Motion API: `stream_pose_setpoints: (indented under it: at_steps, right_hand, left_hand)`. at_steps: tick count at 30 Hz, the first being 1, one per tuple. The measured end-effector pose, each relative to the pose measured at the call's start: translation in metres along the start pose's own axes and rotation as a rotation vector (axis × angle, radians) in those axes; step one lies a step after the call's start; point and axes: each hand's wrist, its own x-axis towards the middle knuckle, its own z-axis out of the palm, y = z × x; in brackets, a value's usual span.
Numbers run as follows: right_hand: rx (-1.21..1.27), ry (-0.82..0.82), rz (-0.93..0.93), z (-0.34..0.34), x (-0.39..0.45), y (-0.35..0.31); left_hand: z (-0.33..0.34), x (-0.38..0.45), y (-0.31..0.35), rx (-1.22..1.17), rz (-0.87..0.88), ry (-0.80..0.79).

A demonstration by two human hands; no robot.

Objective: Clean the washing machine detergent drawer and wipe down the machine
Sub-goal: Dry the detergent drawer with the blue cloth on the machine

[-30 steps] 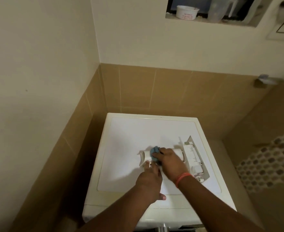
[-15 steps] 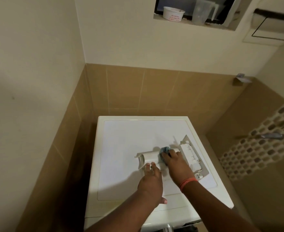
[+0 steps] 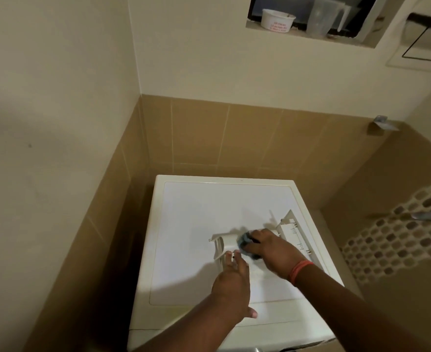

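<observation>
Light, stiff plastic detergent drawer (image 3: 228,243): left hand (image 3: 232,283) pinches its seven-o'clock edge; right hand (image 3: 272,250) clutches soft blue cloth (image 3: 244,241).

White drawer (image 3: 225,243) (removed) atop machine (image 3: 196,224)
</observation>
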Motion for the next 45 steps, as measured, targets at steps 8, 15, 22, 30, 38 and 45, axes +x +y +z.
stream_pose_setpoints:
  at_steps: [8,15,22,30,38,45]
  right_hand:
    - [0.042,0.029,0.022,0.008,-0.002,-0.014]
    - [-0.036,0.042,0.156,-0.013,-0.020,0.008]
    - [0.098,0.074,0.036,0.011,-0.045,-0.002]
    - [0.171,0.046,-0.039,0.017,-0.063,-0.025]
    - [0.195,0.174,-0.052,0.007,-0.044,-0.024]
    - [-0.115,0.088,-0.099,0.022,-0.013,-0.094]
  left_hand:
    - [-0.012,-0.010,0.007,-0.194,-0.095,0.019]
    - [-0.033,-0.004,0.006,-0.118,-0.125,0.029]
    - [-0.039,0.000,0.010,-0.261,-0.281,0.082]
    - [-0.017,-0.003,0.021,-0.631,-0.339,0.200]
    - [-0.052,-0.007,-0.011,-1.112,-0.572,0.484]
    - [-0.114,0.004,-0.014,-1.050,-0.425,0.076]
